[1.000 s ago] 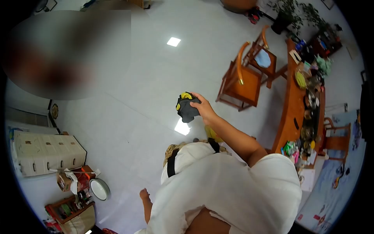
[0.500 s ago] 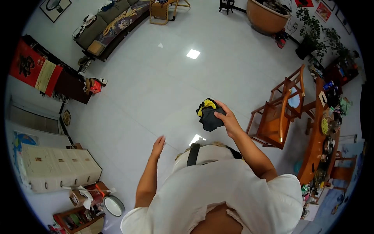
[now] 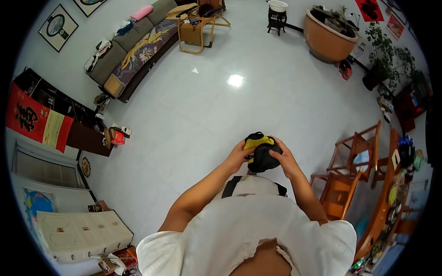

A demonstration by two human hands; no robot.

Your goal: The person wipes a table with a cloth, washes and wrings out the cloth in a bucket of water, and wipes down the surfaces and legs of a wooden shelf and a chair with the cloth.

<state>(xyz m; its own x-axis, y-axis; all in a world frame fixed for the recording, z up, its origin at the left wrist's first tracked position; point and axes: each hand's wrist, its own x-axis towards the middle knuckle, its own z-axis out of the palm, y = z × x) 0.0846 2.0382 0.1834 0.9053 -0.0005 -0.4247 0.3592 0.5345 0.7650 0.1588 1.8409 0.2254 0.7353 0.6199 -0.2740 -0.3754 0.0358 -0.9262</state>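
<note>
Left hand [image 3: 237, 155] and right hand [image 3: 287, 162] hold a black-and-yellow fabric bundle [image 3: 264, 159]; uneven pressure could let it slip.

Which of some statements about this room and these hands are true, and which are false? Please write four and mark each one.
The left hand and right hand both touch the black-and-yellow item. True.
The white bowl stands directly on the floor. False: it sits on a dark stand.
A pink object lies along the sofa backrest. True.
The red banner hangs above the sofa. False: it hangs over the dark cabinet.
</note>
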